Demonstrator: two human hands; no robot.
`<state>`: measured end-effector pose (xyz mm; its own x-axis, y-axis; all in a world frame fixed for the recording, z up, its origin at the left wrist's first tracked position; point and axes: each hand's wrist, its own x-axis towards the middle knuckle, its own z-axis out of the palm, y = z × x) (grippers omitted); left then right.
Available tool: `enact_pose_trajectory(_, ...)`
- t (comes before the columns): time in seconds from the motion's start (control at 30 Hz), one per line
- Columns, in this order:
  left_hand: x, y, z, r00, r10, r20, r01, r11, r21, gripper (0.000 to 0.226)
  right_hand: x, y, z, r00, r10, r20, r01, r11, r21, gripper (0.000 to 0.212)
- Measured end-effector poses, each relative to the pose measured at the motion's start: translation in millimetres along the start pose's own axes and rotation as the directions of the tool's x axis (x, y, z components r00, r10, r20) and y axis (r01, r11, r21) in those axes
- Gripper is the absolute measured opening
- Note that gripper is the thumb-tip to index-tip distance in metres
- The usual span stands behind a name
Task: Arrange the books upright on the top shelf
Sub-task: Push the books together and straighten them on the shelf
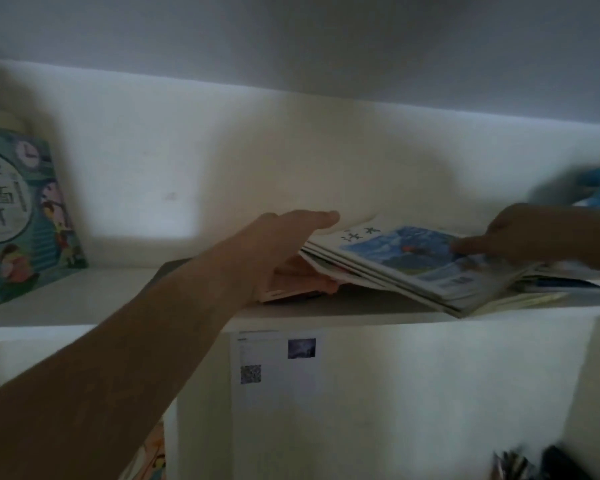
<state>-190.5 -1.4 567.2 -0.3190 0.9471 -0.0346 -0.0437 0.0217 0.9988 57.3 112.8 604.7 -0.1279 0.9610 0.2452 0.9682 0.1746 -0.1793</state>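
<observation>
Lying flat along the top shelf [84, 299], book stack [413, 265] gripped by both hands' fingers [312, 220].

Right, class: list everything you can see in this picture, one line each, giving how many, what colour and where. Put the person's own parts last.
Teal book: one, teal illustrated cover, stands leaning at the shelf's left end.
Stack of books: several, top cover blue and white, lying tilted at the shelf's right.
Top shelf: one, white, across the middle.
Paper label: one, white, on the panel below the shelf.
Left hand: one, grips the stack's left edge.
Right hand: one, blurred, fingers on the top cover.
</observation>
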Motion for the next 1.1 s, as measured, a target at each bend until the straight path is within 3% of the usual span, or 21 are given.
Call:
enact_pose_trajectory(0.13,10.4,3.5,10.8,0.998,-0.047,0.052,0.048,0.999,-0.01,0.026,-5.2,-13.1,-3.8,0.997,-0.08,-0.015,0.08,0.996,0.034,0.061)
enact_pose_trajectory(0.27,9.7,-2.4,12.6,0.997,-0.044,0.067,0.046,0.998,-0.034,0.012,-11.0,-36.7,-2.1,0.989,-0.148,0.029,0.137,0.961,0.239,0.062)
enact_pose_trajectory(0.37,-0.7,-9.1,8.9,0.996,0.069,-0.05,-0.076,0.987,-0.145,0.004,-16.0,-41.5,4.4,0.978,-0.206,0.041,0.182,0.929,0.324,0.058)
enact_pose_trajectory(0.43,-10.9,-13.7,2.5,0.979,0.163,-0.12,-0.187,0.956,-0.225,0.011,-23.9,-36.6,4.4,0.981,-0.193,0.015,0.168,0.889,0.427,0.054)
enact_pose_trajectory(0.53,-35.5,-20.3,-20.6,0.925,0.326,-0.196,-0.369,0.894,-0.253,0.032,-47.3,-23.0,4.9,0.972,-0.167,-0.166,0.235,0.736,0.635,0.059)
enact_pose_trajectory(0.57,-47.7,-25.1,-29.0,0.902,0.384,-0.197,-0.422,0.882,-0.212,0.039,-61.2,-25.1,2.6,0.971,-0.191,-0.145,0.235,0.642,0.73,0.066)
enact_pose_trajectory(0.6,-61.0,-32.2,-36.0,0.882,0.429,-0.192,-0.461,0.871,-0.169,0.043,-75.0,-27.9,5.9,0.96,-0.261,-0.105,0.239,0.559,0.794,0.075)
enact_pose_trajectory(0.63,-73.9,-41.5,-41.4,0.867,0.463,-0.183,-0.489,0.861,-0.14,0.045,-99.0,-27.5,15.4,0.895,-0.444,-0.047,0.284,0.484,0.827,0.085)
enact_pose_trajectory(0.67,-87.2,-53.1,-44.1,0.856,0.485,-0.18,-0.509,0.851,-0.126,0.045,-114.5,-32.9,23.8,0.845,-0.534,-0.026,0.292,0.42,0.86,0.071)
enact_pose_trajectory(0.7,-98.3,-66.1,-46.1,0.852,0.491,-0.183,-0.517,0.846,-0.133,0.044,-127.4,-37.7,32.0,0.793,-0.609,-0.028,0.267,0.306,0.914,0.135)
enact_pose_trajectory(0.73,-106.2,-80.1,-47.6,0.852,0.488,-0.192,-0.517,0.842,-0.155,0.045,-135.2,-40.0,44.6,0.759,-0.65,-0.028,0.227,0.225,0.948,0.106)
enact_pose_trajectory(0.77,-111.3,-95.8,-48.9,0.854,0.478,-0.206,-0.511,0.844,-0.162,0.046,-134.3,-49.5,58.9,0.763,-0.646,-0.029,0.118,0.095,0.988,0.057)
enact_pose_trajectory(0.83,-115.3,-131.7,-52.2,0.859,0.456,-0.233,-0.487,0.868,-0.095,0.046,-155.1,-54.9,96.9,0.871,-0.486,-0.078,0.064,-0.044,0.997,0.03)
enact_pose_trajectory(0.87,-114.9,-148.4,-54.2,0.859,0.457,-0.231,-0.477,0.878,-0.039,0.045,-161.3,-46.9,124.3,0.909,-0.401,-0.116,0.119,-0.018,0.993,0.021)
enact_pose_trajectory(0.9,-114.0,-163.7,-55.0,0.861,0.466,-0.206,-0.474,0.88,0.009,0.044,-166.3,-41.5,144.6,0.938,-0.308,-0.159,0.182,0.049,0.982,0.022)
enact_pose_trajectory(0.93,-112.3,-179.6,-55.8,0.863,0.476,-0.171,-0.475,0.879,0.05,0.044,-171.6,-41.4,160.6,0.934,-0.316,-0.17,0.207,0.089,0.974,0.026)
enact_pose_trajectory(1.1,-100.9,-269.9,-57.1,0.895,0.436,0.089,-0.445,0.864,0.236,0.041,-203.5,2.5,251.6,0.936,-0.351,0.003,0.058,0.165,0.985,0.037)
